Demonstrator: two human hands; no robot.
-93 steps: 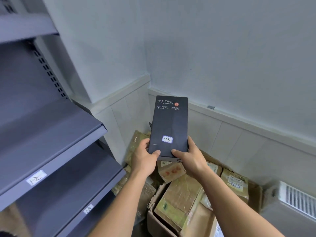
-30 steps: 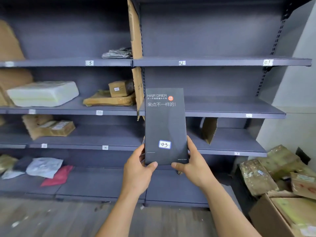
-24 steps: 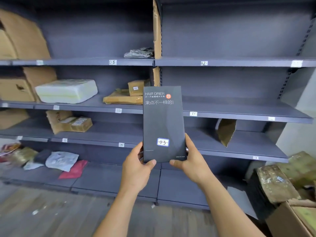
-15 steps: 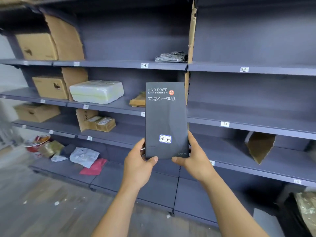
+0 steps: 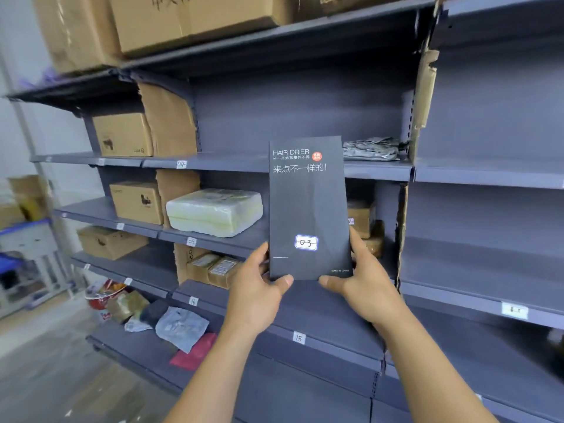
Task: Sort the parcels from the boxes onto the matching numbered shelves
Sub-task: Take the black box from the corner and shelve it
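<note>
I hold a tall black hair-drier box (image 5: pixel 308 206) upright in front of the grey shelving; its white sticker reads 03. My left hand (image 5: pixel 259 296) grips its lower left corner and my right hand (image 5: pixel 363 280) grips its lower right corner. Behind the box's top runs the shelf (image 5: pixel 375 170) that carries a grey wrapped parcel (image 5: pixel 370 148); the box hides that shelf's number tag. The neighbouring section to the left is tagged 04 (image 5: pixel 181 164).
Brown cartons (image 5: pixel 122 134) and a white wrapped parcel (image 5: pixel 215 210) sit on shelves to the left, tagged 09 (image 5: pixel 191 241), 16 (image 5: pixel 193 301), 15 (image 5: pixel 298 337). Soft bags (image 5: pixel 180 329) lie on the bottom shelf. Torn cardboard dividers (image 5: pixel 422 99) stand between sections. Large cartons (image 5: pixel 189 16) sit on top.
The view has swung left along the shelves and come closer, away from the corner boxes. Both hands have kept the same hold on the black box.
</note>
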